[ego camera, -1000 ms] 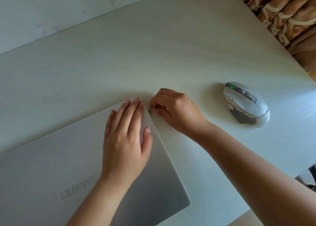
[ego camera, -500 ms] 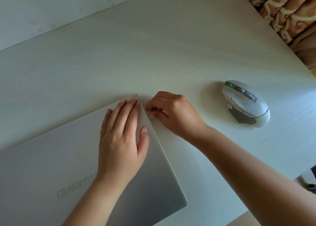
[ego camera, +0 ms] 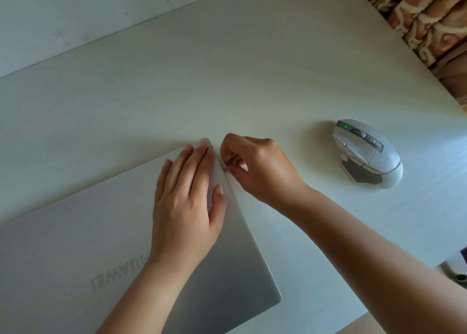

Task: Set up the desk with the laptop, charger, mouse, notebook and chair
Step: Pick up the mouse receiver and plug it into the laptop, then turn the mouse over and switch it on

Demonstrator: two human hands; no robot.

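A closed silver laptop (ego camera: 75, 245) lies on the white desk (ego camera: 227, 81) at the lower left. My left hand (ego camera: 187, 202) rests flat on its lid near the far right corner, fingers together. My right hand (ego camera: 255, 167) is pinched on a small USB plug (ego camera: 225, 165) pressed against the laptop's right edge; only a sliver of the plug shows. A white wireless mouse (ego camera: 366, 151) with a green light sits to the right, apart from both hands.
A pale wall (ego camera: 75, 18) runs along the desk's far edge. Brown patterned curtains (ego camera: 429, 18) hang at the upper right. The desk's near edge shows at the lower right, with a small dark object (ego camera: 461, 278) beyond it.
The small plug, visible between my right fingers a second ago, is now against the laptop's right edge and almost hidden. My left hand stays flat on the lid.
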